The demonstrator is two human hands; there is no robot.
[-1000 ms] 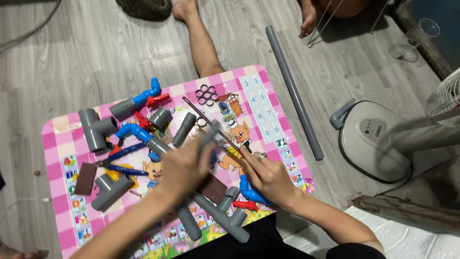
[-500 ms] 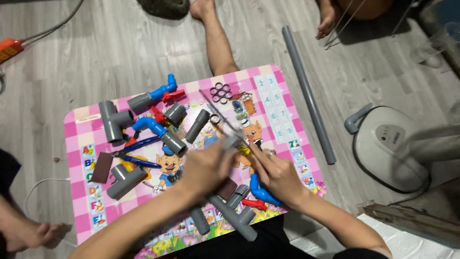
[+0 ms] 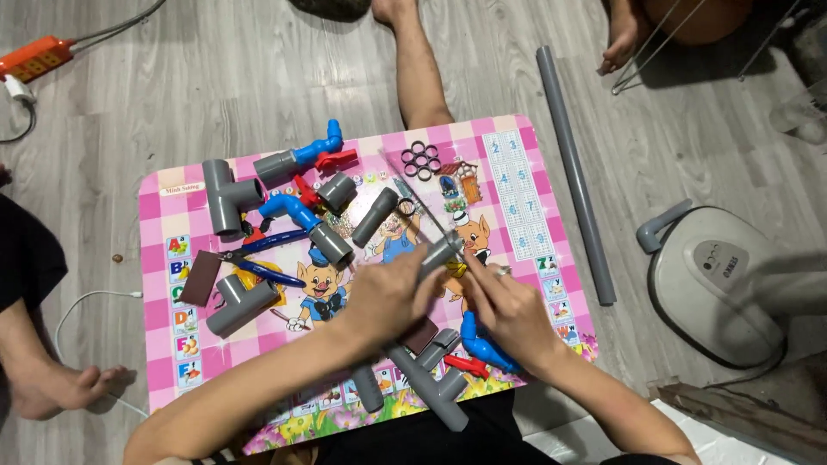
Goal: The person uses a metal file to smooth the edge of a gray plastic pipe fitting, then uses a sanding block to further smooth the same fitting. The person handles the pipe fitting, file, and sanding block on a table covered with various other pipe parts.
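While left hand (image 3: pixel 388 297) fingers clamp one short grey pipe (image 3: pixel 441 255), right hand (image 3: pixel 508 310) (fingers' grip unclear) touches it; two tee fittings (image 3: pixel 226 196) nearby.

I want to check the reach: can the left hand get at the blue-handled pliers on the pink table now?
Probably not yet: the left hand grips a short grey pipe. The pliers lie uncovered just beside it.
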